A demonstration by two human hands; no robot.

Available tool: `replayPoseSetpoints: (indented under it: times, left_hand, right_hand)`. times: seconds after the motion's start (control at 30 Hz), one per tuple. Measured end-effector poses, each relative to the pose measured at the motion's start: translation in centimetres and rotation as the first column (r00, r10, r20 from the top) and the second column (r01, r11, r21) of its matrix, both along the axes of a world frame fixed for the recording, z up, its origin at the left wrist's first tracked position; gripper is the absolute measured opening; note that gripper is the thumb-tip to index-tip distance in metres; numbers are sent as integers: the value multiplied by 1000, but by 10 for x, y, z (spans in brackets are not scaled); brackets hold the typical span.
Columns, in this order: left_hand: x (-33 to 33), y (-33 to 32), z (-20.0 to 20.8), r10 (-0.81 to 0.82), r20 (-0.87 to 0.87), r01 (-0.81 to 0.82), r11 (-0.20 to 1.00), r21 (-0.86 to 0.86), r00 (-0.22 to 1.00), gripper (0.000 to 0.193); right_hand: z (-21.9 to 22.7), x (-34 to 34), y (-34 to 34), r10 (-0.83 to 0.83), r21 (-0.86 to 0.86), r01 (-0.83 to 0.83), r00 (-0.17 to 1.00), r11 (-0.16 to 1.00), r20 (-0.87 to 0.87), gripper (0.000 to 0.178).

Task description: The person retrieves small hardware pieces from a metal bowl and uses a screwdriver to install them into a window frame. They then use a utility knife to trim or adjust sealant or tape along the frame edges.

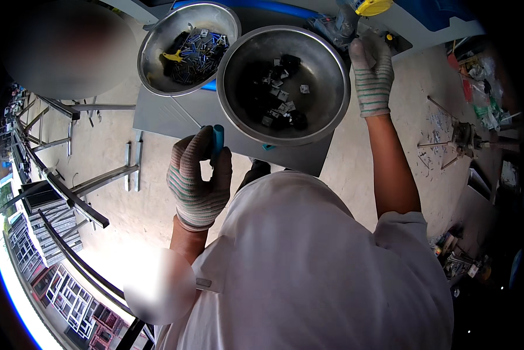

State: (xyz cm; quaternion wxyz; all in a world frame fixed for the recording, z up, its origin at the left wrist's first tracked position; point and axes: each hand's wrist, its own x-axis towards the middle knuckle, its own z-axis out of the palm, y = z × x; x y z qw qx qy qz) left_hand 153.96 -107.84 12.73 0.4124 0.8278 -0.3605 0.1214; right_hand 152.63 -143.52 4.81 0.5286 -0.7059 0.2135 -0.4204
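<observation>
Left hand [199, 189] closes gloved fingers round a teal-handled screwdriver [217, 139]; right hand [373, 79], beside the larger steel basin [327, 87], has a grip I cannot tell; the shirt [303, 251] bears a strip [204, 283] too small to read

To your left, dark metal rails [82, 204] cross above the pale floor [113, 213], near 2 parallel gray bars [127, 175]. At your lower left are white lattice frames [69, 299] beside reddish frames [106, 326]. On your right, scattered scraps [434, 156] surround a metal stand [465, 137].
</observation>
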Motion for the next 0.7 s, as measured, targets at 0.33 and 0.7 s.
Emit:
replayPoseSetpoints:
  times: [0.33, 0.7]
  left_hand:
    - [-4, -44, 10, -262, 19, 256, 954, 154, 965, 53]
    - [-5, -65, -1, -417, -117, 426, 903, 62, 901, 49]
  right_hand:
    - [76, -75, 116, 523, 145, -505, 837, 851, -160, 36]
    - [51, -88, 127, 470, -6, -479, 863, 878, -184, 29]
